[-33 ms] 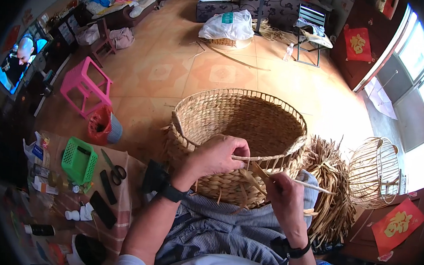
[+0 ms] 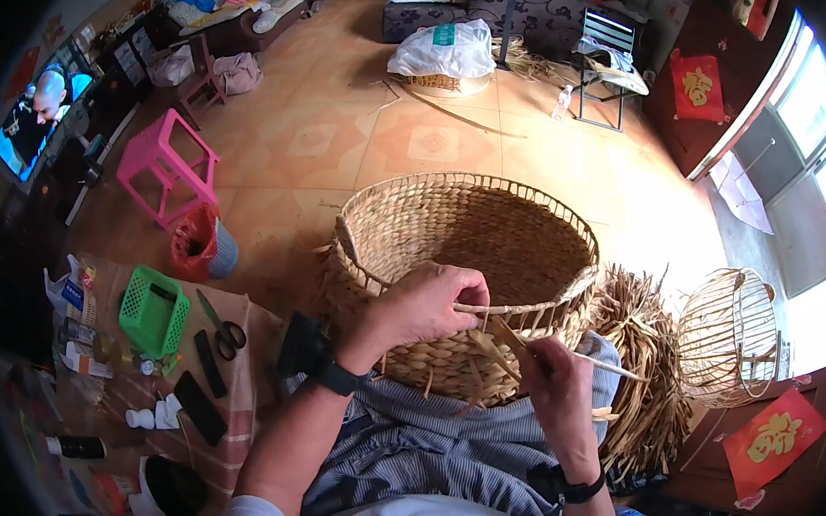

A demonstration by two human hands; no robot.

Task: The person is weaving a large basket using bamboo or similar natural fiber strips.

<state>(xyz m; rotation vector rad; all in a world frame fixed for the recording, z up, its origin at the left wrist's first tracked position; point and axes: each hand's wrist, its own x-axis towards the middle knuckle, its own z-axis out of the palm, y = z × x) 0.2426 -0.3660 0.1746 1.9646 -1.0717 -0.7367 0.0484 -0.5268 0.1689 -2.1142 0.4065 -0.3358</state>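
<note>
While left hand pinches basket rim, right hand holds strip.

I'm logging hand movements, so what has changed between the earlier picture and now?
Nothing visibly moved, and nothing was taken hold of or let go. The left hand still grips the near rim of the woven basket, the right hand still holds a flat strip, and the scissors lie where they were.
</note>
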